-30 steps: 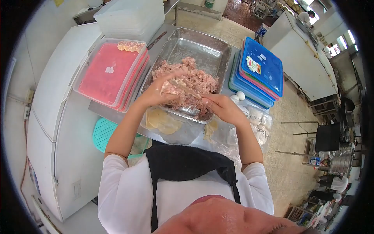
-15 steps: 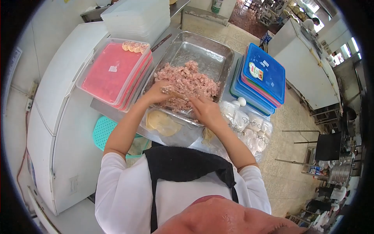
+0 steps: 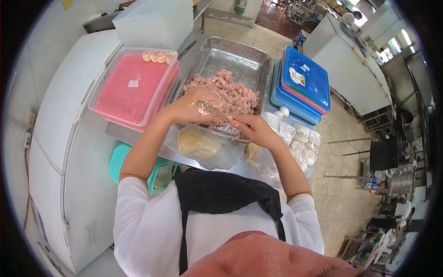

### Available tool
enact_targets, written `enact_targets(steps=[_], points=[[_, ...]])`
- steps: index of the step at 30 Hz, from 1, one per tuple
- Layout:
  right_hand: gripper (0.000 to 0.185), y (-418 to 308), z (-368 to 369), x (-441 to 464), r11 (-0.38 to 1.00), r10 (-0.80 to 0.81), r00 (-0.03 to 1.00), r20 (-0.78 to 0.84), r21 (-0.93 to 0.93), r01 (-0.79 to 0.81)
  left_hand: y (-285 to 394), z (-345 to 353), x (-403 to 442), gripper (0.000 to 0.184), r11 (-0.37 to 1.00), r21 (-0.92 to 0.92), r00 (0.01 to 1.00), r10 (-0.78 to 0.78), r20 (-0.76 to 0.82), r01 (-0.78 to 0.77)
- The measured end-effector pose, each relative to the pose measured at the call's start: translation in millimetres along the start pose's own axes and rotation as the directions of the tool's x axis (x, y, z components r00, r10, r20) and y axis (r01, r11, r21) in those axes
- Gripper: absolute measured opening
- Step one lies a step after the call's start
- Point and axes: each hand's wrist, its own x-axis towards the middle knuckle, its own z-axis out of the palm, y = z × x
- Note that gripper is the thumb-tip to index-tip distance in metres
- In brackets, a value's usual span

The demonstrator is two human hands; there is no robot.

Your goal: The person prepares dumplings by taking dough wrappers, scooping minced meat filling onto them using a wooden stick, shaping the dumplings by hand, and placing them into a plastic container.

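My left hand [image 3: 190, 107] is above the near left part of a metal tray [image 3: 251, 57], fingers curled, with a pale lump at them that I cannot make out. My right hand [image 3: 256, 129] is closed on the end of a slim tan stick-like tool [image 3: 218, 113], over the tray's near rim. The tool reaches across to my left fingers. Pink ground meat [image 3: 230, 90] is heaped in the tray. Round dough wrappers [image 3: 198, 143] lie on plastic in front of it.
On the left, a clear box [image 3: 117, 92] with a pink sheet holds several dumplings [image 3: 159, 56]. Blue-lidded containers [image 3: 309, 78] are stacked on the right, near white eggs [image 3: 284, 111] and bagged white packs [image 3: 300, 141]. White containers [image 3: 154, 27] stand behind; a green stool [image 3: 121, 157] is below.
My left hand has turned and lifted slightly over the meat. My right hand has come away from the meat toward the near rim, and the tan tool now shows between both hands.
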Motion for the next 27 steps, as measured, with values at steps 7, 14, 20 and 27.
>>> enact_targets(steps=[7, 14, 20, 27], points=[[0.021, -68, 14, 10, 0.818, -0.142, 0.949, -0.281, -0.573, -0.048, -46, -21, -20, 0.056, 0.991, -0.125, 0.998, -0.043, -0.035, 0.039], [0.028, -112, 23, 38, 0.891, -0.017, 0.960, -0.278, -0.439, -0.112, -36, -76, -66, 0.059, 0.991, -0.137, 0.980, -0.037, -0.197, 0.010], [0.030, -112, 99, 79, 0.920, 0.007, 0.970, -0.244, -0.378, -0.102, -63, -120, -88, 0.048, 0.971, -0.218, 0.995, -0.096, 0.029, 0.100], [0.031, -61, 119, 41, 0.945, 0.186, 0.878, -0.442, -0.165, -0.283, -195, -190, -120, 0.056, 0.949, -0.145, 0.947, -0.299, -0.120, 0.281]])
